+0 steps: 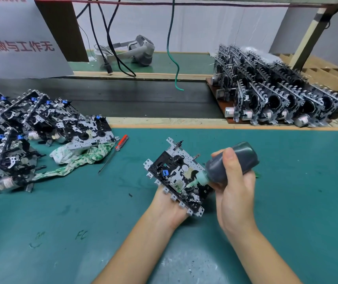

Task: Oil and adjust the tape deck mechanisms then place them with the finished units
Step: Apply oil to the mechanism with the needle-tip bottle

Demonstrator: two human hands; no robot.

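Note:
A tape deck mechanism [175,175], a silver metal plate with black parts and a small blue piece, is held tilted above the green mat. My left hand [168,208] grips it from underneath, mostly hidden by the plate. My right hand [235,193] grips a dark oil bottle [231,163] tipped to the left, its pale green nozzle touching the lower middle of the mechanism. A pile of like mechanisms [20,128] lies at the left. Rows of upright mechanisms [276,93] stand on a brown board at the right back.
A red-handled screwdriver [114,151] and a green-and-white rag [82,156] lie left of my hands. A dark belt [133,99] runs across behind the wooden edge. Cables, a green wire [174,58] and a grey headset [137,50] are at the back.

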